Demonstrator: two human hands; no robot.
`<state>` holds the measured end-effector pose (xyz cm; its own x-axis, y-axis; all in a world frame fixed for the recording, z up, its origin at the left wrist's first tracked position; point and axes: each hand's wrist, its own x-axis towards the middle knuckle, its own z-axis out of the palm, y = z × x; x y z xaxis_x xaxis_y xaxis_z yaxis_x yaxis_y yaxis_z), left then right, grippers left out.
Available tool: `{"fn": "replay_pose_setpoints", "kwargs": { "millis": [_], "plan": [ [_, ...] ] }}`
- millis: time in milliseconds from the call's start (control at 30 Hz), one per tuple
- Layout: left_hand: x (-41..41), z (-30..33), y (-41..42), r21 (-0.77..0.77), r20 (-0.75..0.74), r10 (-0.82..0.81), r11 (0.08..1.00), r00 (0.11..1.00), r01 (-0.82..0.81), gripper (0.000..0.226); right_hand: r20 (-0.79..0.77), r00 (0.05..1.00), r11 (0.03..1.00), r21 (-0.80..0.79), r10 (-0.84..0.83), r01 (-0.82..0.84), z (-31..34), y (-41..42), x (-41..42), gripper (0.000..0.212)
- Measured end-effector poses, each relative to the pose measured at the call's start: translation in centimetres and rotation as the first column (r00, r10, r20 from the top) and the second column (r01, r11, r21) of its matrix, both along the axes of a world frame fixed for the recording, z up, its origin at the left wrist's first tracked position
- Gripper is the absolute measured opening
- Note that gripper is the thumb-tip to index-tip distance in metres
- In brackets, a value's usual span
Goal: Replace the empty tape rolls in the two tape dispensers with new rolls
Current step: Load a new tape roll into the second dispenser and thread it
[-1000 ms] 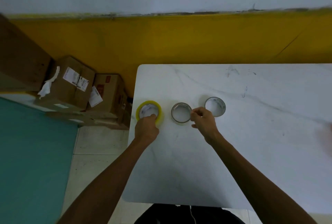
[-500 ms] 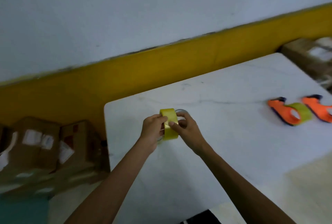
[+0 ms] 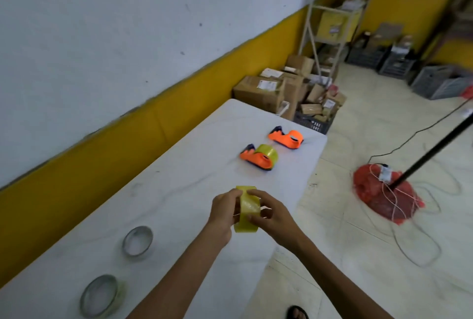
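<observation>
Seen from the head camera, the left hand (image 3: 223, 212) and right hand (image 3: 272, 217) both grip a yellow tape roll (image 3: 247, 210) upright above a white table (image 3: 163, 190), with two orange dispensers (image 3: 258, 158) farther away and two empty rings (image 3: 137, 240) nearer.

The white table (image 3: 179, 190) had two orange tape dispensers (image 3: 258, 157) sitting well beyond the hands (image 3: 256, 212), near the far corner, the closer one loaded with a yellowish roll, the farther one (image 3: 286, 138) looking bare. Two empty cores (image 3: 137, 240) lay flat off to the hands' left, one (image 3: 99, 295) nearer the camera.
</observation>
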<state>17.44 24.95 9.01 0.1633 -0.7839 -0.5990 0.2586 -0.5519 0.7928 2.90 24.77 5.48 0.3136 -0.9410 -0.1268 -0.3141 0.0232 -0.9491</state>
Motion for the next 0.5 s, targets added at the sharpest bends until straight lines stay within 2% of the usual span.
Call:
{"fn": "replay_pose_setpoints", "kwargs": {
  "millis": [233, 400, 500],
  "plan": [
    [-11.7, -0.7, -7.0, 0.022, 0.045, -0.059, 0.998, 0.997, 0.058, 0.029, 0.118, 0.983, 0.988, -0.042, -0.141, 0.147, -1.2, -5.2, -11.1, 0.027],
    [-19.7, -1.3, -12.3, 0.002, 0.076, -0.068, 0.998, 0.995, 0.068, 0.034, 0.126, 0.969, 0.968, -0.108, -0.215, 0.229, -1.0, -9.4, -18.4, 0.020],
    [-23.2, -1.3, -14.8, -0.005, 0.081, -0.095, 0.995, 0.992, 0.096, 0.036, 0.155, 0.956, 0.960, -0.090, -0.248, 0.264, -0.6, -11.4, -21.8, 0.016]
  ]
}}
